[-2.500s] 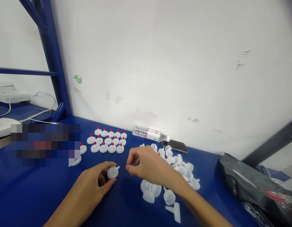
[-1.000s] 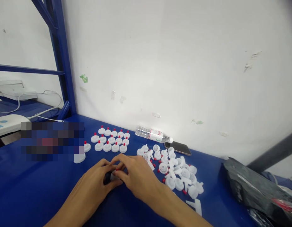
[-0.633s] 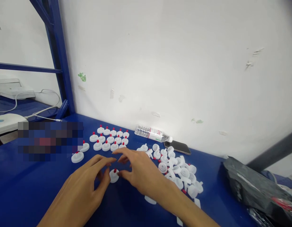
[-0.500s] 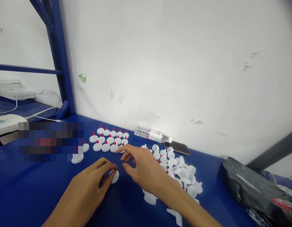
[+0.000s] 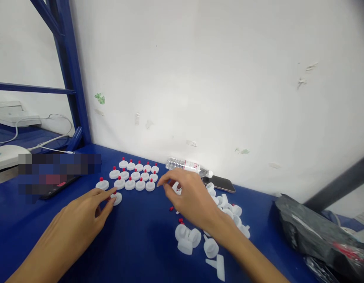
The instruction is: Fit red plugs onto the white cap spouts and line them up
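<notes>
My left hand (image 5: 81, 210) pinches a white cap with a red tip (image 5: 117, 199) between thumb and index finger, low over the blue table. Beyond it, several similar round white caps with red tips (image 5: 135, 175) stand upright in rows. My right hand (image 5: 190, 196) hovers above a loose pile of white caps (image 5: 229, 212), its thumb and index finger slightly apart with nothing visible between them. The hand and forearm hide part of this pile. Nearer to me lie more loose white caps (image 5: 185, 246), with a small red tip (image 5: 181, 221) beside them.
A clear plastic bottle (image 5: 188, 166) lies against the wall, next to a phone (image 5: 219, 183). At right sits a grey plastic bag (image 5: 311, 232). A blurred dark device (image 5: 61, 182) is at left, near a blue metal post (image 5: 74, 74) and white cables.
My left hand has moved left and away from me with the white cap, now beside the rows. My right hand has shifted right, over the pile. The view has turned slightly.
</notes>
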The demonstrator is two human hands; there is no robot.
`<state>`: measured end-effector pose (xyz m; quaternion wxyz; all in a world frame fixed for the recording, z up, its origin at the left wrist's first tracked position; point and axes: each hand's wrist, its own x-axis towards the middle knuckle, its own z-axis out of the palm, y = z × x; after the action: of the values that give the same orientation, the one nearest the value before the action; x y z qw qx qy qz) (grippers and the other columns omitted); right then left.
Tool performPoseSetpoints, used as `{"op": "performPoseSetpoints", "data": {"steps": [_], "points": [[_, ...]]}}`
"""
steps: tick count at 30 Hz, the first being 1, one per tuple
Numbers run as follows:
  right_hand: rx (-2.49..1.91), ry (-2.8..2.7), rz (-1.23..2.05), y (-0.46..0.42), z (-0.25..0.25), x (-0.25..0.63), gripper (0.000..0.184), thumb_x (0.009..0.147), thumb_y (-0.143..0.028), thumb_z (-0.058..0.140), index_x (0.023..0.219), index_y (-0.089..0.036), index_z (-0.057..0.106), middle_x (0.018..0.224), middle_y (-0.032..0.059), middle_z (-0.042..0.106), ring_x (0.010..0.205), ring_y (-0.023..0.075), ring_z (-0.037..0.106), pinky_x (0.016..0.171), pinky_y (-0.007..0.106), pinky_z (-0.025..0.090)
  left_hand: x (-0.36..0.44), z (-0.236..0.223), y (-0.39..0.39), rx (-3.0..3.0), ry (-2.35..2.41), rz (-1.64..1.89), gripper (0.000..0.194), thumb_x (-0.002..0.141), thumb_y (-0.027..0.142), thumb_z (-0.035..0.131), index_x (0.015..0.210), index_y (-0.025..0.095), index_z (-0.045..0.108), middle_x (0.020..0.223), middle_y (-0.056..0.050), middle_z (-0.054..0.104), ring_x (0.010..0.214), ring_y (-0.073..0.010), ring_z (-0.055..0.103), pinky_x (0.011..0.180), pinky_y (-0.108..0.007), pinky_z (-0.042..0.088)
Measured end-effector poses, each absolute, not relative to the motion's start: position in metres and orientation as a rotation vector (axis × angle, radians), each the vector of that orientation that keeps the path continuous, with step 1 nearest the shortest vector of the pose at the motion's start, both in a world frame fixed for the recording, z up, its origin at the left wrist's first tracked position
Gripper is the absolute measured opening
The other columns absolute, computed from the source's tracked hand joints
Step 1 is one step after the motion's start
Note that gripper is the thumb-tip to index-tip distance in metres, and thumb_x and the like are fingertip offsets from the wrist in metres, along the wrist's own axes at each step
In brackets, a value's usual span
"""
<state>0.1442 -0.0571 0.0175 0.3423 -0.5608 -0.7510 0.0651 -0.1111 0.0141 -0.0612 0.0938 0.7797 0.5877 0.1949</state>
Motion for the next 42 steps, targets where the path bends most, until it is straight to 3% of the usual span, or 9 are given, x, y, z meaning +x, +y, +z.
{"op": "performPoseSetpoints", "data": {"steps": [6, 11, 15, 21, 26, 31, 34, 38, 42], "points": [[-1.621, -1.891, 0.09, -0.057, 0.035, 0.177, 0.022, 0.091, -0.01, 0.059, 0.092, -0.024, 0.075, 0.092, -0.0023, 0.076, 0.078, 0.0129, 0.068, 0.07, 0.026, 0.049, -0.11, -0.067, 0.015, 2.329, 1.79, 0.517, 0.06, 0.099, 0.048, 0.025, 0.144, 0.021, 0.055, 0.126, -0.012, 0.069, 0.09, -0.0265, 0.071, 0.086, -0.043, 0.05], [-2.009, -2.073, 0.308, -0.068, 0.05, 0.189, 0.009, 0.091, -0.032, 0.071, 0.093, -0.026, 0.078, 0.092, -0.0008, 0.079, 0.076, 0.0162, 0.071, 0.061, 0.026, 0.047, -0.106, -0.07, 0.02, 2.284, 1.808, 0.522, 0.057, 0.097, 0.049, 0.027, 0.14, 0.023, 0.055, 0.122, -0.011, 0.069, 0.085, -0.0244, 0.07, 0.09, -0.043, 0.051], [-2.237, -2.158, 0.255, -0.065, 0.041, 0.183, 0.03, 0.09, -0.041, 0.074, 0.067, -0.021, 0.074, 0.069, 0.0045, 0.074, 0.061, 0.0197, 0.067, 0.055, 0.03, 0.043, -0.104, -0.065, 0.016, 2.267, 1.8, 0.549, 0.057, 0.098, 0.051, 0.029, 0.14, 0.02, 0.054, 0.113, -0.012, 0.07, 0.081, -0.0251, 0.07, 0.082, -0.042, 0.052], [-2.299, -2.216, 0.069, -0.055, 0.018, 0.172, 0.035, 0.085, -0.039, 0.078, 0.059, -0.02, 0.067, 0.064, 0.0099, 0.07, 0.068, 0.03, 0.07, 0.058, 0.036, 0.044, -0.104, -0.064, 0.013, 2.323, 1.766, 0.617, 0.055, 0.097, 0.051, 0.032, 0.135, 0.018, 0.056, 0.103, -0.01, 0.073, 0.077, -0.0257, 0.071, 0.068, -0.037, 0.052], [-2.297, -2.229, 0.015, -0.056, 0.013, 0.17, 0.019, 0.083, -0.021, 0.073, 0.065, -0.019, 0.069, 0.068, 0.0119, 0.071, 0.073, 0.0311, 0.072, 0.06, 0.035, 0.045, -0.103, -0.062, 0.012, 2.311, 1.794, 0.647, 0.052, 0.096, 0.048, 0.034, 0.134, 0.02, 0.055, 0.093, -0.007, 0.073, 0.074, -0.0242, 0.07, 0.062, -0.034, 0.049], [-2.263, -2.15, 0.027, -0.061, 0.026, 0.171, 0.017, 0.082, -0.016, 0.065, 0.067, -0.018, 0.071, 0.069, 0.0118, 0.073, 0.072, 0.0297, 0.072, 0.061, 0.035, 0.044, -0.096, -0.051, 0.003, 2.256, 1.836, 0.674, 0.047, 0.096, 0.044, 0.033, 0.131, 0.02, 0.054, 0.091, -0.003, 0.069, 0.076, -0.0234, 0.068, 0.071, -0.036, 0.05], [-2.18, -2.139, 0.143, -0.064, 0.035, 0.17, 0.023, 0.088, -0.025, 0.064, 0.067, -0.021, 0.074, 0.067, 0.0057, 0.074, 0.067, 0.0222, 0.071, 0.06, 0.031, 0.045, -0.087, -0.046, -0.008, 2.227, 1.624, 0.845, 0.049, 0.089, 0.054, 0.043, 0.122, 0.024, 0.063, 0.092, -0.001, 0.071, 0.064, -0.0169, 0.065, 0.065, -0.032, 0.051], [-1.857, -2.07, 0.737, -0.064, 0.037, 0.167, 0.025, 0.091, -0.039, 0.065, 0.078, -0.021, 0.078, 0.076, 0.0006, 0.078, 0.059, 0.0131, 0.07, 0.051, 0.022, 0.045, -0.07, -0.043, -0.024, 2.152, 1.254, 0.795, 0.056, 0.073, 0.067, 0.064, 0.114, 0.03, 0.072, 0.089, 0.001, 0.074, 0.045, -0.01, 0.054, 0.044, -0.025, 0.047], [-1.536, -2.024, 1.088, -0.063, 0.033, 0.162, 0.023, 0.093, -0.035, 0.063, 0.088, -0.02, 0.078, 0.083, 0.0005, 0.078, 0.058, 0.01, 0.07, 0.043, 0.018, 0.038, -0.061, -0.048, -0.034, 2.055, 1.065, 0.801, 0.038, 0.083, 0.062, 0.063, 0.108, 0.035, 0.075, 0.092, 0.002, 0.075, 0.063, -0.0132, 0.067, 0.049, -0.021, 0.051]]}}
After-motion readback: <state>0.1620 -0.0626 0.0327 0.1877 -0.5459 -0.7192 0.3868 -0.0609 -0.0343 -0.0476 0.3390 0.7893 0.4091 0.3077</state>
